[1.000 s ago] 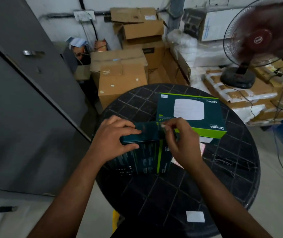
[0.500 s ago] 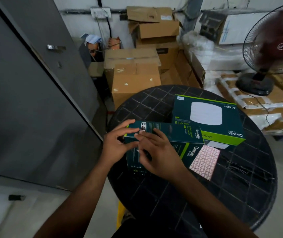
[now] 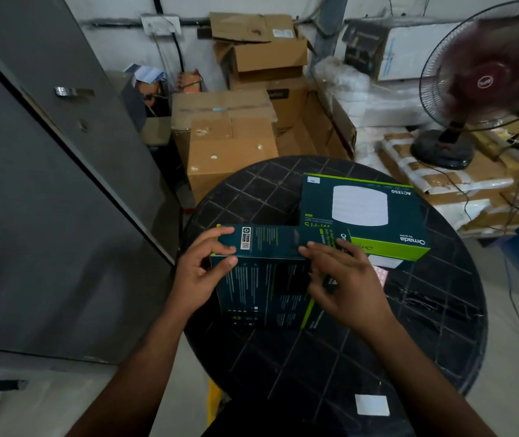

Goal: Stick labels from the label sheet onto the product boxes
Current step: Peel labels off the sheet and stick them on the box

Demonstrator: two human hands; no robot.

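A dark green product box (image 3: pixel 267 279) stands tilted on the round black table (image 3: pixel 409 326), its narrow top face carrying a small white label. My left hand (image 3: pixel 201 272) grips the box's left top corner. My right hand (image 3: pixel 343 279) holds its right end, fingers over the top edge. Behind it lies a second green box (image 3: pixel 362 216) with a white disc picture and a small label at its far left corner. The pink-and-white label sheet (image 3: pixel 381 274) peeks out from behind my right hand.
A small white paper square (image 3: pixel 371 404) lies on the table's near edge. A grey metal door (image 3: pixel 47 184) stands close on the left. Cardboard cartons (image 3: pixel 230 146) crowd the floor behind the table. A running pedestal fan (image 3: pixel 485 74) stands at the right, its cables trailing.
My right hand has slid from the left part of the box's top face to its right end. My left hand has shifted to pinch the left corner. The label sheet is now mostly hidden.
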